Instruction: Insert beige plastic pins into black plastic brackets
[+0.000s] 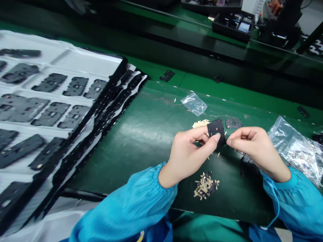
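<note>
My left hand pinches a small flat black plastic plate between thumb and fingers, tilted up above the green mat. A small reddish spot shows on the plate's face. Close to its right edge, my right hand has thumb and forefinger pressed together; whatever lies between them is hidden or too small to name. Behind the held plate lies a pile of pale strips. Another black plate with cut-outs lies just beyond my right hand. Nearer to me is a heap of tan and black scraps.
Stacked trays with several black plates fill the left side. A clear bag lies beyond my hands, and a fuller zip bag lies at the right. Loose black pieces lie along the back strip. Black bins stand on the shelf behind.
</note>
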Action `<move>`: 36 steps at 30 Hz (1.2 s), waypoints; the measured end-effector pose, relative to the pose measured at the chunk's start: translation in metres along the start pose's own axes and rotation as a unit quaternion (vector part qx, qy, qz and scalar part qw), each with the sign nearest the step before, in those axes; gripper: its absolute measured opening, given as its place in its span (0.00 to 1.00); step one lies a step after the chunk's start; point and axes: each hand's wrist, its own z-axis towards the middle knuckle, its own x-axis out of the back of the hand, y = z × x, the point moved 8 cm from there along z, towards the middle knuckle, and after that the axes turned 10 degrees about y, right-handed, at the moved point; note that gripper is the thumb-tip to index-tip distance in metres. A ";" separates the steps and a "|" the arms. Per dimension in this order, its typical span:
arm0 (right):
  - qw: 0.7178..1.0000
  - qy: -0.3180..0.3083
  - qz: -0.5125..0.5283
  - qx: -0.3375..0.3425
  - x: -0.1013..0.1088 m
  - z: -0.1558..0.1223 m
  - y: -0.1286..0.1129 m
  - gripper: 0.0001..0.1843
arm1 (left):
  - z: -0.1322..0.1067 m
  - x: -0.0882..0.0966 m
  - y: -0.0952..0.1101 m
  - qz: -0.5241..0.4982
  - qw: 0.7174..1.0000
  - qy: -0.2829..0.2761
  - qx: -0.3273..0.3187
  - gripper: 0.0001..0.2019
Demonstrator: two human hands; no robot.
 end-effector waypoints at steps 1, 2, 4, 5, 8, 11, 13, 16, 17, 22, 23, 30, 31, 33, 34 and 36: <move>1.000 -0.002 -0.002 0.000 0.000 0.000 0.001 0.05 | 0.000 0.000 0.000 0.000 1.000 0.000 0.002 0.16; 1.000 -0.003 -0.005 -0.001 0.000 0.000 0.001 0.05 | 0.000 0.000 0.000 -0.001 1.000 -0.001 0.003 0.16; 1.000 -0.001 -0.009 -0.004 0.000 0.000 0.003 0.05 | 0.000 0.000 -0.001 -0.005 1.000 -0.004 0.007 0.16; 1.000 0.001 -0.008 -0.006 0.000 0.000 0.003 0.05 | 0.000 0.000 -0.002 -0.007 1.000 -0.005 0.010 0.16; 1.000 0.003 0.000 -0.016 0.000 0.000 0.004 0.05 | 0.000 -0.001 -0.003 -0.014 1.000 -0.009 0.021 0.15; 1.000 0.001 0.013 -0.026 -0.001 0.001 0.006 0.05 | 0.000 -0.002 -0.004 -0.022 0.999 -0.010 0.029 0.14; 0.999 -0.002 0.019 -0.029 0.000 0.001 0.007 0.05 | 0.001 -0.003 -0.004 -0.029 0.999 -0.012 0.032 0.14; 0.999 -0.004 0.020 -0.028 0.000 0.001 0.008 0.05 | 0.002 -0.003 -0.004 -0.037 0.999 -0.015 0.035 0.13; 0.999 -0.004 0.019 -0.027 0.000 0.001 0.008 0.05 | 0.002 -0.003 -0.005 -0.039 0.998 -0.015 0.037 0.13; 1.000 -0.001 0.014 -0.026 0.000 0.002 0.008 0.06 | 0.001 -0.003 -0.008 -0.052 0.997 -0.019 0.055 0.14; 1.000 -0.002 0.015 -0.027 0.000 0.002 0.008 0.06 | 0.001 -0.003 -0.009 -0.056 0.996 -0.021 0.060 0.13; 0.999 -0.007 0.023 -0.037 0.000 0.001 0.009 0.06 | 0.002 -0.005 -0.013 -0.063 0.992 -0.036 0.104 0.11; 0.999 -0.006 0.024 -0.037 0.000 0.001 0.008 0.06 | 0.002 -0.005 -0.012 -0.068 0.991 -0.037 0.106 0.11; 0.999 -0.005 0.022 -0.036 0.001 0.000 0.008 0.06 | 0.002 -0.006 -0.012 -0.079 0.989 -0.042 0.115 0.11; 0.999 -0.004 0.020 -0.034 0.001 0.000 0.007 0.06 | 0.002 -0.007 -0.013 -0.085 0.988 -0.047 0.122 0.11; 0.999 -0.002 0.018 -0.029 0.001 0.000 0.006 0.06 | 0.002 -0.009 -0.015 -0.099 0.984 -0.054 0.138 0.09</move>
